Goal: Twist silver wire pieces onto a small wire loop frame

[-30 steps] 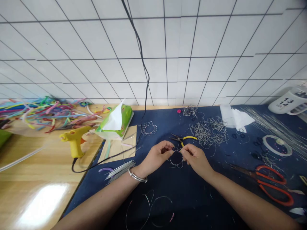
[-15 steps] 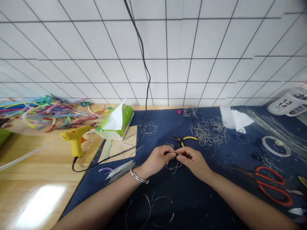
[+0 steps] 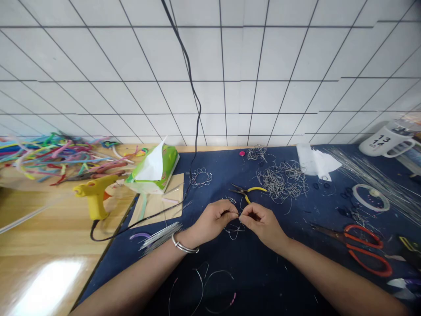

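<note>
My left hand pinches a thin looped wire piece between thumb and forefinger. Close beside it, my right hand pinches the same wire, its fingertips almost touching the left ones. The exact spot gripped is too small to make out. Wire loops stick out below and above the fingers. Just beyond the hands lie yellow-handled pliers, jaws pointing left. Farther back on the dark blue cloth is a flower-shaped wire ring. Nearer me lie two large wire hoops, one with pink bits on it.
A wire tangle and red-handled scissors lie right, with a white ring and a mug beyond. Left are a yellow glue gun, a tissue pack, straight wires and colourful pipe cleaners. A black cord hangs down.
The view has shifted slightly, so the table things appear a little farther left. Both hands stay together at the wire piece, with the right fingertips turned slightly.
</note>
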`<action>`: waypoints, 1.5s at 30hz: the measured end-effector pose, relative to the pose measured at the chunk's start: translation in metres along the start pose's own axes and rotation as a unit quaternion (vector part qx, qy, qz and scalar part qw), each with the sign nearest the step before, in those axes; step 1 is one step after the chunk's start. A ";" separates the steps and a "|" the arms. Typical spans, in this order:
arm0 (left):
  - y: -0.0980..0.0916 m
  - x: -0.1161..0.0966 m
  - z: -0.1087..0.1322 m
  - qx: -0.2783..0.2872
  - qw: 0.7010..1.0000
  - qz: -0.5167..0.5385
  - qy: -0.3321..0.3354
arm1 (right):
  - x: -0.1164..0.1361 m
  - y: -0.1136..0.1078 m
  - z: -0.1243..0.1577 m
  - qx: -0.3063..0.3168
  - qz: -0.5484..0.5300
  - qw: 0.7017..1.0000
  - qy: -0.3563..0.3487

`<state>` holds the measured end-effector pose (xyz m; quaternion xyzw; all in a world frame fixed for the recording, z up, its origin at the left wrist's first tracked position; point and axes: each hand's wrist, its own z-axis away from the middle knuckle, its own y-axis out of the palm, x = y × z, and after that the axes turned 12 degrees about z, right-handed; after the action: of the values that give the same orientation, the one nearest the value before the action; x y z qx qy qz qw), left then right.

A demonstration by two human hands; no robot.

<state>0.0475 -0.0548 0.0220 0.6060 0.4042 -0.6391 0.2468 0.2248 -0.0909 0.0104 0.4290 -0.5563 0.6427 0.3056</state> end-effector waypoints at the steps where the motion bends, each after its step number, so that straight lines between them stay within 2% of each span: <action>1: 0.000 -0.001 0.000 0.003 1.000 -0.009 0.013 | 0.000 0.000 0.000 0.002 0.000 1.000 0.001; 5: 0.000 -0.001 0.000 0.012 0.999 -0.014 0.032 | -0.002 -0.001 -0.001 0.012 -0.020 1.000 0.007; 16: 0.001 0.002 -0.001 0.021 1.000 -0.016 0.007 | -0.009 0.004 -0.001 0.018 -0.083 0.996 0.042; 21: 0.002 0.008 -0.002 -0.001 0.997 0.054 -0.049 | -0.012 0.004 -0.007 0.017 -0.135 0.987 0.081; 25: -0.002 0.016 -0.004 -0.020 0.982 0.153 -0.111 | -0.015 0.001 -0.013 0.018 -0.172 0.979 0.104; 27: -0.006 0.020 -0.006 -0.043 0.978 0.160 -0.125 | -0.016 0.001 -0.015 0.022 -0.168 0.980 0.108; 32: -0.017 0.023 -0.006 -0.054 0.989 0.086 -0.110 | -0.016 0.005 -0.021 0.032 -0.074 0.989 0.122; 37: -0.029 0.019 -0.003 -0.058 0.994 -0.063 -0.068 | -0.012 0.010 -0.031 0.052 0.105 0.990 0.082; 41: -0.035 0.018 -0.002 -0.063 0.970 -0.233 -0.031 | -0.011 0.017 -0.038 0.047 0.245 0.968 0.032; 45: -0.044 0.018 0.001 -0.046 0.954 -0.296 -0.014 | -0.012 0.019 -0.036 0.017 0.306 0.952 0.006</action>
<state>0.0085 -0.0280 0.0137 0.4383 0.5910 -0.6726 0.0794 0.2055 -0.0583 -0.0094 0.2394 -0.6482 0.7172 0.0902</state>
